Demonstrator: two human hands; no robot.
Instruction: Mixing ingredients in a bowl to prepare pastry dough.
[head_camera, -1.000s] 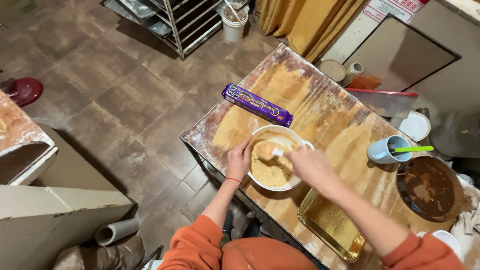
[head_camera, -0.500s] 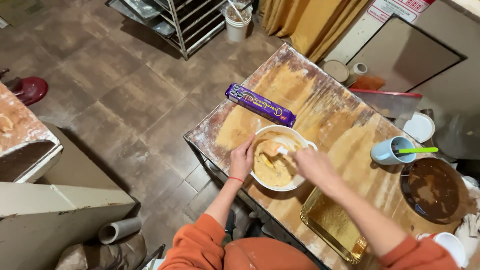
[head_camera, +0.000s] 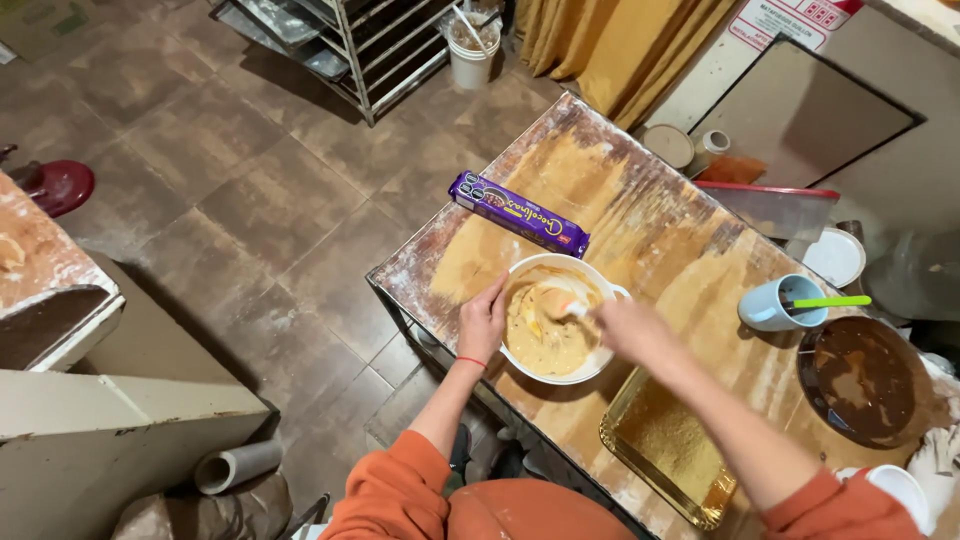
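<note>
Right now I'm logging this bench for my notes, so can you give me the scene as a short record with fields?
left hand: steadies the rim of the white bowl
right hand: holds a utensil in the bowl's pale batter
behind bowl: purple packet
near edge: gold tray
right side: blue cup with green-handled tool, dark round pan
surface: floured wooden table

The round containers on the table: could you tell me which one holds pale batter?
The white bowl under both hands; the light blue cup holds a green tool, and the dark pan looks brown inside.
</note>
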